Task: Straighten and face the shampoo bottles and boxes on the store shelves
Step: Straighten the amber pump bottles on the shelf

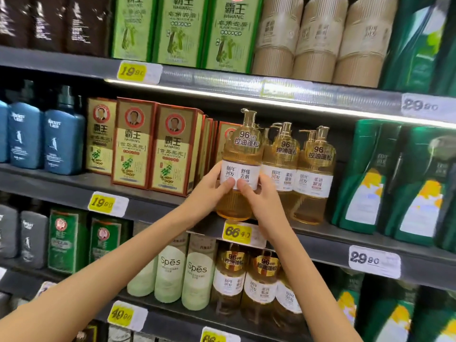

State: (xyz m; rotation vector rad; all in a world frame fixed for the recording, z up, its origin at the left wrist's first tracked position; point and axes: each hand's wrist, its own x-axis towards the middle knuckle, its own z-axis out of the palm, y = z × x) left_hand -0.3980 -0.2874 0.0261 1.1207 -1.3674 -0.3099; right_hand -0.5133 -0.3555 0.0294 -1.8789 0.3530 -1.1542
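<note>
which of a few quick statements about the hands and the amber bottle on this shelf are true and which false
1. The left hand and right hand both grip the amber pump bottle. True.
2. Its white label is turned toward the back of the shelf. False: the label faces front.
3. Two neighbouring amber bottles stand to its right. True.
4. The yellow price tag just below it starts with 19. False: it starts with 66.

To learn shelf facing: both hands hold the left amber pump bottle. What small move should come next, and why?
Probably ease the amber pump bottle back into line with its two neighbours. Left hand and right hand grip it; its label faces front, but it seems forward of them.
</note>
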